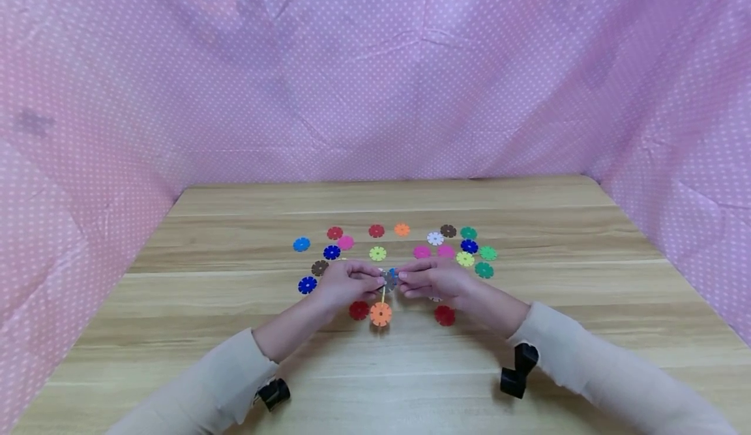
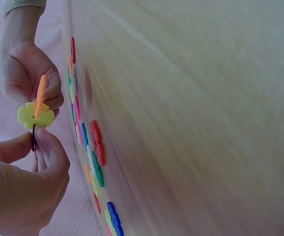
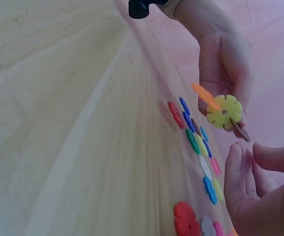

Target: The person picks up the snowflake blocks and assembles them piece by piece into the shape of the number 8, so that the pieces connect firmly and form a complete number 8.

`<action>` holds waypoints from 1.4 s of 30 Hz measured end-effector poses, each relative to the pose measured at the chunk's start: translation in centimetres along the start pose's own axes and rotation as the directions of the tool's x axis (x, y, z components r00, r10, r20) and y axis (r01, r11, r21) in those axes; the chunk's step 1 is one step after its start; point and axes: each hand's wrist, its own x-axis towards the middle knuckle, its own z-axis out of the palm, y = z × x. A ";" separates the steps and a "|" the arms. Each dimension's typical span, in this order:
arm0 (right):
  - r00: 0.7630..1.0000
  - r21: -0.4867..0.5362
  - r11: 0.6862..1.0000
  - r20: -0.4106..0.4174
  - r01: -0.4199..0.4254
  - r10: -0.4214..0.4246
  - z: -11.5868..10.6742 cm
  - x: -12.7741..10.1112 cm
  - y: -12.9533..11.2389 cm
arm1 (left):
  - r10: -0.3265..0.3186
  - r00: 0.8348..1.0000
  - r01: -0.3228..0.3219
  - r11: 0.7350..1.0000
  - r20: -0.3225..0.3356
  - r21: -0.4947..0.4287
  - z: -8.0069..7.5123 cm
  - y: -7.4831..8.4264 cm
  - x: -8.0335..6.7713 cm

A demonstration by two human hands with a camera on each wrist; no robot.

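Pink cloth (image 1: 375,83) backs the left grip (image 1: 347,283), pinching the brown disc (image 3: 240,130) joined to the yellow disc (image 3: 225,119), which the right grip (image 1: 439,280), fingers parted, could bump loose.

Room by the far corners, a crowded middle
A hand could pass over bare table (image 1: 229,207) beside the left edge, or along the far edge before the pink dotted curtain (image 1: 375,96). Mid-table, the left hand (image 1: 348,281) and right hand (image 1: 438,280) block the way above scattered notched discs (image 1: 444,317), and an orange disc (image 1: 378,317) juts between them toward the near edge. Sleeves (image 1: 205,379) slant in from there, black wrist cameras (image 1: 516,379) protruding.
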 end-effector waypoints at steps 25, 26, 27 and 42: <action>0.937 -0.799 0.513 0.169 0.312 -0.306 -4.7 -4.5 1.2 | -0.020 1.000 0.020 1.000 -0.018 -0.015 -0.7 0.1 -0.2; 0.937 -0.805 0.505 0.171 0.311 -0.304 -4.6 -4.5 1.2 | -0.019 1.000 0.019 1.000 -0.016 -0.013 -0.7 0.1 -0.2; 0.938 -0.809 0.500 0.172 0.310 -0.302 -4.6 -4.6 1.2 | -0.020 1.000 0.020 1.000 -0.016 -0.011 -0.7 0.2 -0.2; 0.943 -0.761 0.583 0.116 0.286 -0.312 -3.4 -2.9 0.5 | -0.015 1.000 0.015 1.000 0.002 -0.021 -0.7 0.0 -0.1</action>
